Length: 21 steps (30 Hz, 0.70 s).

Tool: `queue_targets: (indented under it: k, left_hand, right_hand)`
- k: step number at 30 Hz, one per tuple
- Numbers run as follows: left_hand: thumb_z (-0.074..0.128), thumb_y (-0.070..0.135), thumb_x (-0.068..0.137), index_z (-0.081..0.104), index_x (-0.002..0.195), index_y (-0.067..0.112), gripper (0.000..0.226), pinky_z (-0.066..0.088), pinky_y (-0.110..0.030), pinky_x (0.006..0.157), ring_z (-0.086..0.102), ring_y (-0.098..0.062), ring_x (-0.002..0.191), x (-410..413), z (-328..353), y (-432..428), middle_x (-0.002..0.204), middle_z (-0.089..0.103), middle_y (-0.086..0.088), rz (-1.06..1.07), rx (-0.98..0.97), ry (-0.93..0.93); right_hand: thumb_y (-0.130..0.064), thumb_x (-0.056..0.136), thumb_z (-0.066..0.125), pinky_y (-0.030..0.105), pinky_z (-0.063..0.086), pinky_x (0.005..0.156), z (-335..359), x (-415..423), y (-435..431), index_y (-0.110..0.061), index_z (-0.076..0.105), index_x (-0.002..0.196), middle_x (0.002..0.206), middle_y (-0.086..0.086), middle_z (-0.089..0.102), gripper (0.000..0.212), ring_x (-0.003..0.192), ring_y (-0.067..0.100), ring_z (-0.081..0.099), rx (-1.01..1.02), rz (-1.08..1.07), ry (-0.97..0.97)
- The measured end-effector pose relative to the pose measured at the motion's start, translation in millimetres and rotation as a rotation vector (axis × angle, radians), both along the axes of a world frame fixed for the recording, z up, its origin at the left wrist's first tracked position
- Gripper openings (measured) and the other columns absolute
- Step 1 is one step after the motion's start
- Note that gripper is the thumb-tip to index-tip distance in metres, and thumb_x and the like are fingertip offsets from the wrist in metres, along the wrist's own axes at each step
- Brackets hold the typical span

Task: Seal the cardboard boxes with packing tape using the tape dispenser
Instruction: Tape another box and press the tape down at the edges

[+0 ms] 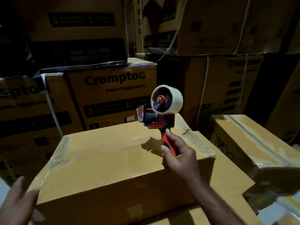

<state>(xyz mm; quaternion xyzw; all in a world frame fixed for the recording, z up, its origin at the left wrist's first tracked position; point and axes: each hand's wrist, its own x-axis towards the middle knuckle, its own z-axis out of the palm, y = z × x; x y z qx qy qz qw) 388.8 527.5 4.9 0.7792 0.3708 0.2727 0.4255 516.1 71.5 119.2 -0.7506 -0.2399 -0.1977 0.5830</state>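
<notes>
Beneath and just left of the right grip (181, 158) lies the cardboard box (113, 159), its long axis running left to right, with clear tape showing at both short ends. This grip is curled round the handle of the tape dispenser (159, 116), held upright clear of the box top, roll uppermost and blade end pointing left. The left grip (17, 205), fingers straight and holding nothing, is blurred at the near left corner; whether it touches is unclear. The box rests on a lower box (227, 181). Right of the grip sits another taped box (253, 143); beyond it, printed cartons (113, 88) are stacked in a dim storeroom.
</notes>
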Motion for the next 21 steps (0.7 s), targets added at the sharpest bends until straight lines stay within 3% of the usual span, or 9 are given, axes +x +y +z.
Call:
queue_targets:
  k: [2,4,6,8,10,12,15,18,21]
  left_hand:
    - [0.057,0.015,0.098,0.039,0.148,0.041,0.058,0.049,-0.066,0.09,0.057,-0.041,0.115,33,-6,0,0.151,0.044,-0.004,0.026,0.152,0.059]
    - [0.066,0.036,0.089,0.042,0.142,0.052,0.06,0.058,-0.058,0.073,0.064,-0.032,0.104,59,52,-61,0.141,0.051,0.006,0.049,0.133,0.054]
    - [0.066,0.033,0.094,0.056,0.134,0.036,0.041,0.058,-0.05,0.077,0.065,-0.029,0.1,81,113,-165,0.125,0.062,0.0,-0.169,0.11,-0.024]
    - [0.059,0.028,0.101,0.066,0.123,0.014,0.027,0.057,-0.051,0.09,0.068,-0.034,0.102,93,166,-261,0.112,0.071,-0.011,-0.437,-0.167,-0.136]
    - [0.054,0.042,0.102,0.064,0.119,0.006,0.041,0.058,-0.048,0.091,0.07,-0.035,0.103,125,190,-327,0.11,0.072,-0.017,-0.65,-0.533,-0.115]
    - [0.044,0.058,0.1,0.063,0.122,0.005,0.06,0.062,-0.043,0.081,0.071,-0.035,0.101,147,203,-358,0.116,0.07,-0.021,-0.727,-0.727,-0.081]
    - [0.037,0.064,0.1,0.064,0.124,0.003,0.07,0.062,-0.039,0.074,0.072,-0.034,0.101,175,209,-379,0.116,0.071,-0.023,-0.805,-0.833,-0.059]
    - [0.035,0.067,0.099,0.066,0.119,0.003,0.074,0.063,-0.041,0.071,0.074,-0.031,0.094,193,208,-389,0.11,0.074,-0.019,-0.845,-0.913,0.005]
    - [0.041,0.075,0.092,0.064,0.119,0.0,0.082,0.061,-0.048,0.081,0.073,-0.034,0.094,211,208,-389,0.108,0.073,-0.021,-0.861,-0.98,0.102]
  right_hand:
    - [-0.018,0.091,0.069,0.033,0.057,0.089,-1,6,-21,-0.036,0.049,0.141,0.129,-0.032,0.048,0.057,0.121,0.002,0.056,0.011,-0.01,0.022]
    - [-0.017,0.09,0.07,0.026,0.057,0.087,0,10,-42,-0.043,0.047,0.138,0.126,-0.031,0.049,0.059,0.117,-0.005,0.055,0.003,-0.01,0.024]
    - [-0.016,0.089,0.07,0.023,0.057,0.084,0,14,-62,-0.045,0.047,0.135,0.121,-0.038,0.051,0.059,0.113,-0.012,0.054,-0.012,-0.011,0.011]
    - [-0.016,0.089,0.07,0.026,0.059,0.079,1,19,-80,-0.045,0.047,0.135,0.119,-0.049,0.048,0.06,0.111,-0.014,0.053,-0.031,-0.011,0.002]
    - [-0.021,0.09,0.069,0.027,0.059,0.083,1,22,-96,-0.046,0.046,0.137,0.121,-0.054,0.042,0.058,0.118,-0.015,0.048,-0.066,-0.007,-0.022]
    - [-0.029,0.089,0.067,0.024,0.054,0.093,1,22,-111,-0.048,0.045,0.139,0.123,-0.05,0.045,0.058,0.124,-0.015,0.044,-0.095,-0.008,-0.053]
    - [-0.033,0.087,0.064,0.025,0.053,0.095,2,24,-131,-0.044,0.046,0.14,0.128,-0.034,0.05,0.058,0.122,-0.007,0.051,-0.121,-0.024,-0.077]
    - [-0.031,0.087,0.063,0.019,0.053,0.091,1,26,-144,-0.04,0.046,0.141,0.125,-0.034,0.048,0.058,0.122,-0.008,0.05,-0.13,-0.064,-0.099]
    - [-0.029,0.086,0.064,0.014,0.052,0.089,0,28,-152,-0.04,0.047,0.14,0.124,-0.037,0.048,0.057,0.121,-0.009,0.05,-0.106,-0.077,-0.093]
